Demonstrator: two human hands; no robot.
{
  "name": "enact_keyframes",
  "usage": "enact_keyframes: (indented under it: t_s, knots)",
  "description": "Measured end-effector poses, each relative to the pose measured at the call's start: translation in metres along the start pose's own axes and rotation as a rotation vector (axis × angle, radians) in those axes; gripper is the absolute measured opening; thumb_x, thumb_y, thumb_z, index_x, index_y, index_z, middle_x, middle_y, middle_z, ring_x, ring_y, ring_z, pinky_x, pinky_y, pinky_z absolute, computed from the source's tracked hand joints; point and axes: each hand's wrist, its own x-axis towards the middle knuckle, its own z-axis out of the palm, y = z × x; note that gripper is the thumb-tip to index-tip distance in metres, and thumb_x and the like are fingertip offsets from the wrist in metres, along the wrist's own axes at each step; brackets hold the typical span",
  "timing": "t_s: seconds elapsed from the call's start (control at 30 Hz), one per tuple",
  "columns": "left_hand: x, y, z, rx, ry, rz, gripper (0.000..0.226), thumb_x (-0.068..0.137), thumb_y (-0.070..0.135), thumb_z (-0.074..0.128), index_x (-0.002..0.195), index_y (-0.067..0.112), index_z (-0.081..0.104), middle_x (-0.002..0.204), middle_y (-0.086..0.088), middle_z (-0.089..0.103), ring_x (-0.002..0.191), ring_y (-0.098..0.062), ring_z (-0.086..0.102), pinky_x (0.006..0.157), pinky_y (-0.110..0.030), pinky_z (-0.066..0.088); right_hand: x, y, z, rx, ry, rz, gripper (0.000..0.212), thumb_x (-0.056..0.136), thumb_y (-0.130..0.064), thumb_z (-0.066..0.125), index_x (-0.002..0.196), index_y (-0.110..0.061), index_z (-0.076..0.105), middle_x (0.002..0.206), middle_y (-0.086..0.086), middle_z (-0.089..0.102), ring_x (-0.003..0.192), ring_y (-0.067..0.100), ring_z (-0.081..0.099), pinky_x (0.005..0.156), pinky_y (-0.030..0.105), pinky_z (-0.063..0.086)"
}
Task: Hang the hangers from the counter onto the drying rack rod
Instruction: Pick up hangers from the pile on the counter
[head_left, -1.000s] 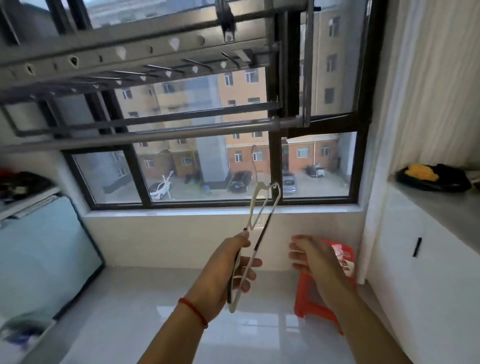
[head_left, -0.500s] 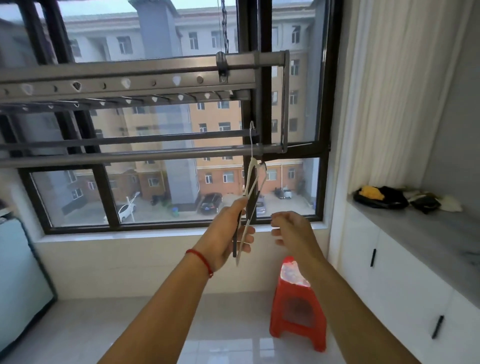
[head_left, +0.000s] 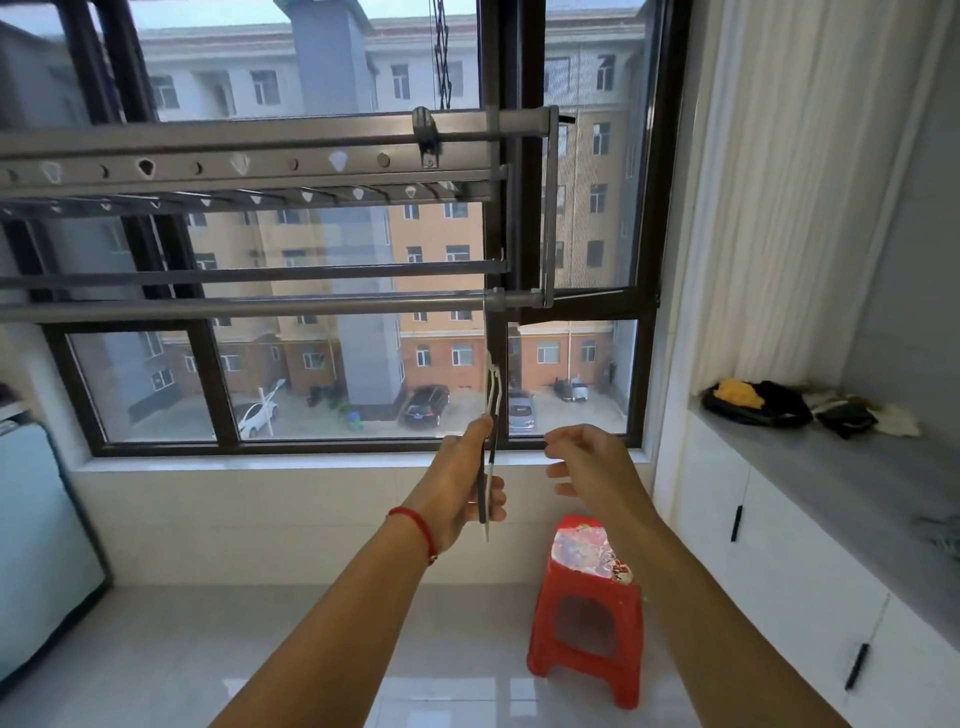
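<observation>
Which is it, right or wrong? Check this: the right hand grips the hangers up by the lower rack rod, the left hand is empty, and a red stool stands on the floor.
Wrong on the hands. The head view shows the left hand gripping the hangers up by the lower rack rod, and the right hand empty. The red stool does stand on the floor.

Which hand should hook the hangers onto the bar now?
Probably the left hand: it already grips the hangers, held upright just under the rod. The right hand holds nothing.
</observation>
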Motion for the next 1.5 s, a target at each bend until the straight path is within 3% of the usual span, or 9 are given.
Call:
enact_keyframes:
  t_s: [0.23,0.37,0.43,0.53,0.67,0.83,1.17,1.33,1.5]
  knots:
    - [-0.003,0.006,-0.001,0.046,0.006,-0.042,0.061,0.098,0.064,0.046,0.136,0.018,0.041,0.115,-0.028,0.064,0.087,-0.032,0.066,0.070,-0.040,0.060,-0.007,0.003,-0.001,-0.012,0.010,0.010,0.015,0.100,-0.026,0.061,0.110,-0.018,0.068,0.102,-0.002,0.071,0.089,0.016,0.071,0.075,0.028,0.061]
    - [-0.010,0.016,-0.008,0.146,-0.018,-0.031,0.069,0.097,0.068,0.042,0.147,0.023,0.032,0.140,-0.023,0.052,0.114,-0.041,0.062,0.088,-0.052,0.060,-0.014,0.007,-0.004,-0.015,0.003,0.035,0.013,0.099,-0.026,0.062,0.107,-0.019,0.069,0.101,0.000,0.072,0.089,0.018,0.071,0.080,0.033,0.062]
    - [-0.017,0.022,-0.008,0.356,0.128,0.162,0.064,0.100,0.062,0.042,0.150,0.024,0.029,0.152,-0.015,0.045,0.129,-0.038,0.053,0.101,-0.049,0.051,-0.018,0.012,-0.010,-0.026,0.011,0.038,0.014,0.099,-0.024,0.061,0.109,-0.018,0.069,0.101,0.001,0.072,0.090,0.018,0.072,0.080,0.032,0.061]
    - [-0.037,0.025,0.004,0.526,0.452,0.688,0.039,0.100,0.036,0.057,0.133,0.016,0.049,0.133,-0.008,0.059,0.118,-0.025,0.057,0.101,-0.037,0.049,-0.025,0.021,-0.024,-0.043,0.063,0.071,0.014,0.099,-0.020,0.060,0.109,-0.018,0.069,0.101,0.001,0.073,0.089,0.019,0.072,0.081,0.034,0.060]
    - [-0.065,0.011,0.053,0.456,0.311,1.116,0.022,0.088,0.029,0.051,0.100,0.015,0.063,0.102,0.005,0.061,0.100,-0.012,0.053,0.091,-0.014,0.038,-0.034,0.042,-0.048,-0.075,0.158,0.123,0.014,0.099,-0.022,0.057,0.105,-0.021,0.069,0.102,0.001,0.073,0.089,0.021,0.072,0.086,0.043,0.061]
    - [-0.044,-0.032,0.141,0.334,-0.175,0.668,0.014,0.084,0.027,0.060,0.096,0.025,0.066,0.102,0.009,0.065,0.101,-0.011,0.059,0.092,-0.031,0.050,-0.051,0.076,-0.114,-0.189,0.366,0.195,0.015,0.097,-0.037,0.059,0.103,-0.026,0.067,0.104,-0.005,0.073,0.093,0.015,0.071,0.088,0.042,0.060]
    - [0.033,-0.112,0.353,0.475,-0.617,0.210,0.008,0.087,0.019,0.064,0.089,0.026,0.069,0.091,0.001,0.071,0.064,-0.010,0.060,0.059,-0.021,0.044,-0.050,0.171,-0.324,-0.112,0.814,0.465,0.032,0.095,-0.030,0.046,0.112,-0.009,0.063,0.110,0.008,0.067,0.098,0.025,0.063,0.098,0.048,0.052]
    - [0.045,-0.136,0.461,0.384,-0.709,0.203,0.016,0.087,0.018,0.059,0.089,0.028,0.070,0.098,0.003,0.073,0.097,-0.021,0.068,0.091,-0.042,0.058,-0.050,0.212,-0.407,-0.178,0.888,0.477,0.034,0.102,-0.028,0.046,0.112,0.001,0.061,0.106,0.017,0.063,0.091,0.025,0.053,0.082,0.036,0.044]
    - [0.061,-0.147,0.541,0.395,-0.819,0.164,0.015,0.096,0.009,0.057,0.101,0.016,0.070,0.105,-0.010,0.071,0.102,-0.031,0.068,0.095,-0.049,0.057,-0.029,0.241,-0.462,-0.279,1.067,0.598,0.070,0.078,-0.053,0.047,0.121,-0.001,0.062,0.117,0.020,0.066,0.107,0.033,0.065,0.076,0.033,0.047]
